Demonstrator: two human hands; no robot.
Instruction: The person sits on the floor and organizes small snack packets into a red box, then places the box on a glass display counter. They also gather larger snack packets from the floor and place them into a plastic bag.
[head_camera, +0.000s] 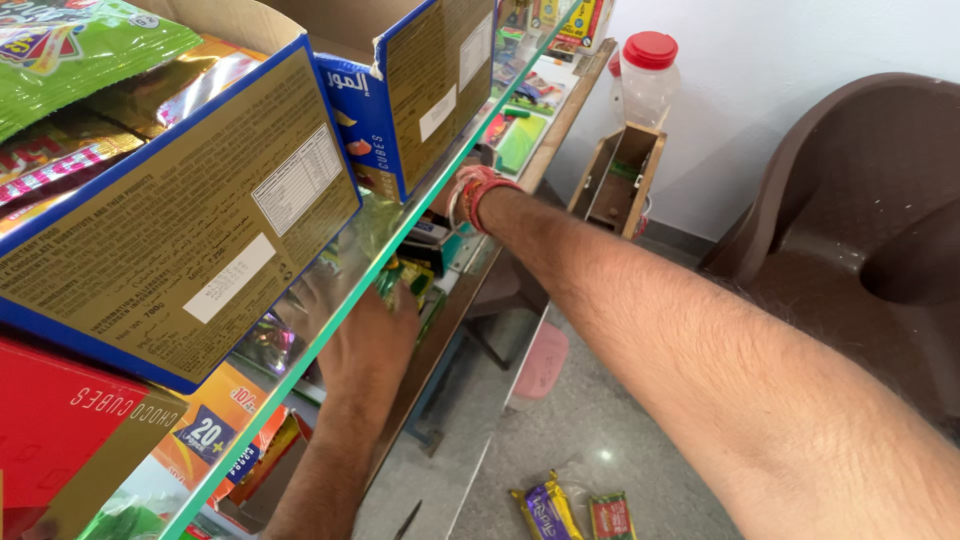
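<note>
My left hand (362, 340) reaches in under the green-edged glass countertop (330, 315), its back seen partly through the glass. Its fingertips rest at a small green and yellow packet (405, 278) on the shelf inside, but the glass edge hides the grip. My right arm stretches across from the lower right. Its wrist wears red thread bands (475, 195). My right hand (443, 205) goes under the same glass top beside a blue and gold carton (400, 90), and its fingers are hidden.
A big gold carton (190, 230) of snack packets and a red box (60, 420) stand on the glass. A brown plastic chair (860, 200), a red-lidded jar (648, 75) and a wooden box (620, 180) are at right. Wrapped bars (570, 510) lie on the grey floor.
</note>
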